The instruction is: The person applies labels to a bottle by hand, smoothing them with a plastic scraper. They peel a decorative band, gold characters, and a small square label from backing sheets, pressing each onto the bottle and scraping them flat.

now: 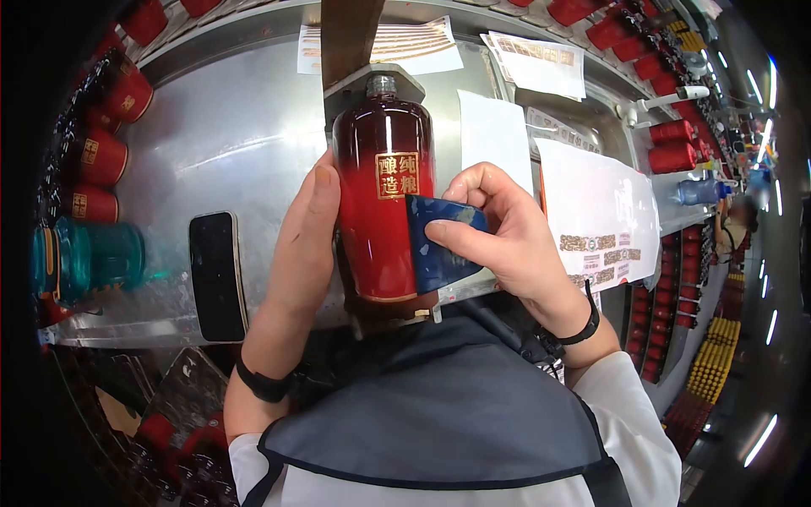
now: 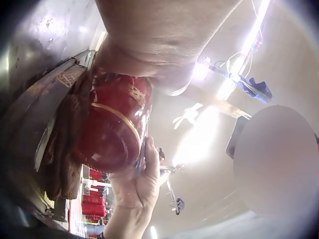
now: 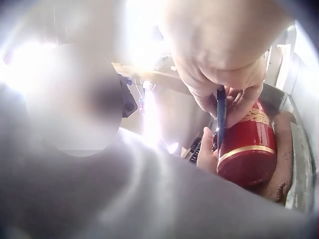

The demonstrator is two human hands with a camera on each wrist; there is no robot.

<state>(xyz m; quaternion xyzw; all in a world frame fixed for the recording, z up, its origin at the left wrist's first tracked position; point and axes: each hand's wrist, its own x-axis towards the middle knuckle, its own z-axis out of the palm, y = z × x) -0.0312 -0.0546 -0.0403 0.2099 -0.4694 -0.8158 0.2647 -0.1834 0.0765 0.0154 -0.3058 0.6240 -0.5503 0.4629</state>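
A glossy red bottle, darker toward its neck, lies on its back with the neck pointing away from the person. A gold-framed label with Chinese characters is on its upper face. My right hand pinches a flat blue scraper between thumb and fingers, its edge against the bottle's right side just below the label. Along the bottle's left side rests my left hand, thumb extended; its other fingers are mostly hidden. A brown cloth lies under the bottle in the left wrist view.
The metal table bears a phone and a teal plastic jug at left. Printed label sheets and white paper lie at right. Red bottles line the left edge. A brown post rises beyond the bottle's neck.
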